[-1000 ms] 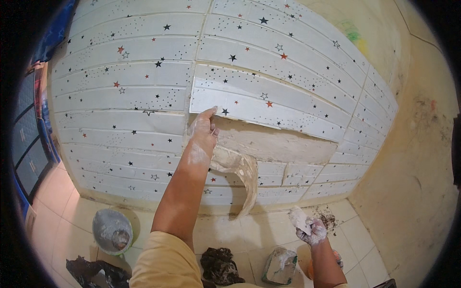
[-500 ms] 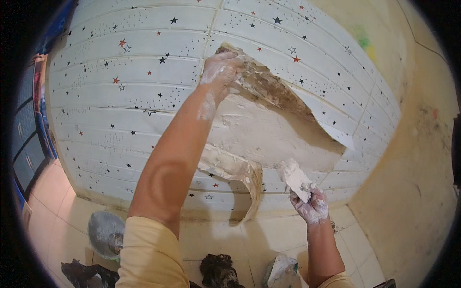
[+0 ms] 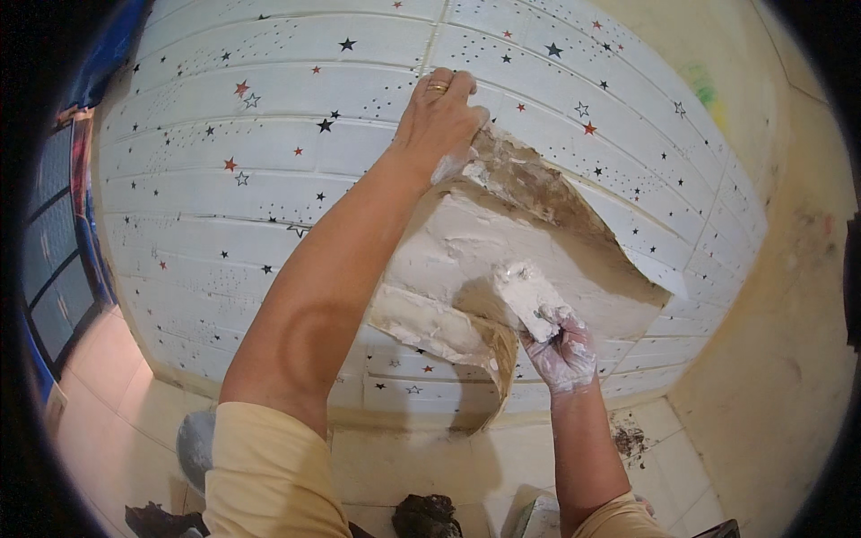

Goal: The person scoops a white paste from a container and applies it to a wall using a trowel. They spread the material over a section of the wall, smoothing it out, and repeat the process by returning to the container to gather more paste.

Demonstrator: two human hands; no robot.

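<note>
My left hand (image 3: 444, 117), with a gold ring, is closed on a lifted flap of star-printed, brick-patterned wall covering (image 3: 552, 188), whose brown, plaster-smeared back shows. Beneath it is bare, rough wall with pale plaster (image 3: 439, 233). My plaster-coated right hand (image 3: 563, 354) grips a flat tool thickly coated in white paste (image 3: 525, 296), perhaps a scraper, held against or just in front of that bare patch. A second torn strip (image 3: 435, 327) hangs curling downward from the lower edge of the opening.
On the tiled floor (image 3: 448, 457) lie a grey bucket (image 3: 193, 453) at left, crumpled black material (image 3: 426, 516), a pale block-like item (image 3: 529, 513) and dark debris (image 3: 628, 439). A stained yellow wall (image 3: 762, 341) stands at the right; a blue-edged dark panel (image 3: 49, 251) is at far left.
My left hand has moved up, lifting the flap and exposing more bare wall. My right hand has raised the coated tool from near the floor up to that bare patch.
</note>
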